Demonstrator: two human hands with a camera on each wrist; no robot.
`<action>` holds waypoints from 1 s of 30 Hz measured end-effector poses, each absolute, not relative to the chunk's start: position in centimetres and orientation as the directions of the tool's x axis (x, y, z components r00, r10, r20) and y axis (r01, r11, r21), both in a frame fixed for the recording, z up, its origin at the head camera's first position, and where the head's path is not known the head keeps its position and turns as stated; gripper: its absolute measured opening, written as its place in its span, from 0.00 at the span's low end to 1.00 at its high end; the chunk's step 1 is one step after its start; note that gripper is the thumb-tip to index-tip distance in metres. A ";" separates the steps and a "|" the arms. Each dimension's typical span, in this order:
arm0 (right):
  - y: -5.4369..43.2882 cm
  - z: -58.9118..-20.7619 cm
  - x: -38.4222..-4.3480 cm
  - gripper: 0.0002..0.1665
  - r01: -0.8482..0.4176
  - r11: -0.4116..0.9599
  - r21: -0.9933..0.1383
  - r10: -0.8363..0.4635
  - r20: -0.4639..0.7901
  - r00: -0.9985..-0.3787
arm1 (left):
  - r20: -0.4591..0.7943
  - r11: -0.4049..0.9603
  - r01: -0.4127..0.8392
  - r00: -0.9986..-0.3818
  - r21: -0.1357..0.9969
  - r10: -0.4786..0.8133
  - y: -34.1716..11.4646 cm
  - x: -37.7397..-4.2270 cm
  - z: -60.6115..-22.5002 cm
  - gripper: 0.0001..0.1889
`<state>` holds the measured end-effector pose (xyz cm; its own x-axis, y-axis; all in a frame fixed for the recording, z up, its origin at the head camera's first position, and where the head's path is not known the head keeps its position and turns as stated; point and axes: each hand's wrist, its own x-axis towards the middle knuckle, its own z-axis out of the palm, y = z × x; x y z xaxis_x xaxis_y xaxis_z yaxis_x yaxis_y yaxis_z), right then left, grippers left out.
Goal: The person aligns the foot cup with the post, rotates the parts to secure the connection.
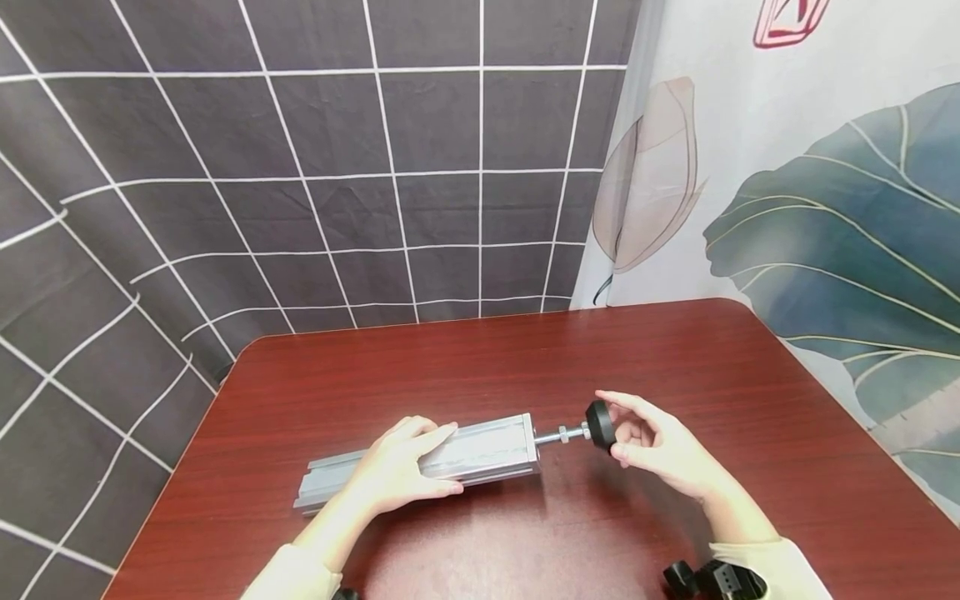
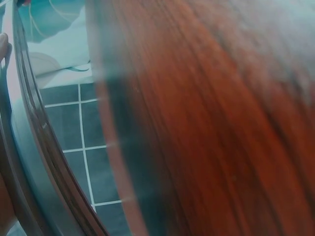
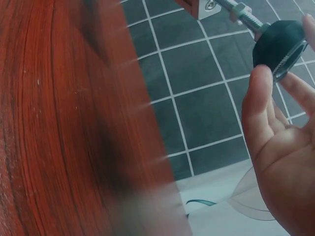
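An aluminium profile bar lies slanted across the middle of the head view, above the dark red table. My left hand grips it around its middle, thumb on the near side and fingers over the far side. From the bar's right end sticks a threaded rod with a nut on it. A black round levelling foot caps the rod. My right hand pinches the foot's rim between thumb and fingers. In the right wrist view the foot shows its hollow underside, with the thumb against its edge.
The red-brown table has rounded far corners. Behind it hangs a dark grey cloth with a white grid; a white curtain with leaf prints hangs at the right. Black wrist camera gear sits below my right wrist.
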<state>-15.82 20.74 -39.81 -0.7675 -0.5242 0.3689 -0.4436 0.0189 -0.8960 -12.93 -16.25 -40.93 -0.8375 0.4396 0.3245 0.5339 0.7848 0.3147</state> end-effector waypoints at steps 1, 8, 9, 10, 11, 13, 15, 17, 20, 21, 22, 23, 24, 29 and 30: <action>20.7 -39.8 -15.8 0.36 -0.435 0.003 -0.900 -0.525 0.369 -0.767 | 0.324 0.784 0.535 -0.837 0.315 0.441 -16.2 -12.9 -40.9 0.37; 20.8 -39.7 -15.8 0.36 -0.352 -0.064 -0.934 -0.550 0.327 -0.768 | 0.326 0.782 0.539 -0.834 0.313 0.445 -16.2 -13.0 -41.0 0.37; 20.8 -39.7 -15.8 0.37 -0.349 -0.064 -0.935 -0.554 0.324 -0.767 | 0.324 0.782 0.538 -0.835 0.314 0.444 -16.2 -13.0 -41.0 0.37; 20.8 -39.7 -15.8 0.39 -0.346 -0.068 -0.936 -0.560 0.322 -0.763 | 0.324 0.783 0.537 -0.836 0.314 0.444 -16.2 -13.0 -41.0 0.37; 20.9 -39.7 -15.7 0.41 -0.353 -0.073 -0.933 -0.565 0.331 -0.756 | 0.323 0.783 0.536 -0.837 0.316 0.442 -16.2 -13.0 -41.0 0.37; 20.9 -39.7 -15.7 0.44 -0.377 -0.069 -0.924 -0.567 0.348 -0.747 | 0.324 0.782 0.534 -0.838 0.321 0.439 -16.2 -13.0 -41.0 0.37; 20.9 -39.8 -15.7 0.45 -0.410 -0.042 -0.911 -0.563 0.361 -0.744 | 0.327 0.781 0.536 -0.837 0.322 0.439 -16.2 -13.0 -41.0 0.37; 20.9 -39.8 -15.7 0.45 -0.446 -0.001 -0.895 -0.551 0.373 -0.746 | 0.329 0.779 0.538 -0.835 0.322 0.440 -16.2 -13.0 -40.9 0.37; 20.9 -39.8 -15.8 0.42 -0.468 0.053 -0.882 -0.531 0.372 -0.761 | 0.323 0.781 0.537 -0.836 0.319 0.444 -16.3 -12.9 -40.9 0.37; 20.9 -39.8 -15.8 0.41 -0.471 0.064 -0.880 -0.527 0.371 -0.765 | 0.319 0.781 0.536 -0.837 0.320 0.444 -16.3 -12.9 -40.9 0.37; 20.9 -39.8 -15.8 0.40 -0.472 0.067 -0.879 -0.525 0.371 -0.766 | 0.315 0.782 0.535 -0.839 0.321 0.444 -16.3 -12.9 -40.9 0.37; 20.9 -39.8 -15.9 0.38 -0.471 0.063 -0.880 -0.526 0.373 -0.765 | 0.312 0.782 0.534 -0.840 0.323 0.444 -16.2 -12.9 -40.9 0.37; 20.9 -39.8 -15.9 0.37 -0.467 0.052 -0.883 -0.529 0.372 -0.763 | 0.310 0.782 0.533 -0.840 0.322 0.445 -16.2 -12.9 -40.9 0.37; 20.8 -39.7 -15.8 0.34 -0.435 0.007 -0.900 -0.532 0.365 -0.764 | 0.316 0.779 0.541 -0.835 0.317 0.451 -16.2 -13.0 -41.0 0.37; 20.7 -39.8 -15.8 0.33 -0.435 0.012 -0.900 -0.526 0.365 -0.769 | 0.318 0.778 0.543 -0.833 0.315 0.453 -16.1 -13.0 -41.0 0.37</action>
<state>-15.79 20.74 -39.76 -0.7686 -0.5256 0.3648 -0.4353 0.0117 -0.9002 -12.95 -16.14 -40.96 -0.8330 0.4528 0.3180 0.5433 0.7780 0.3153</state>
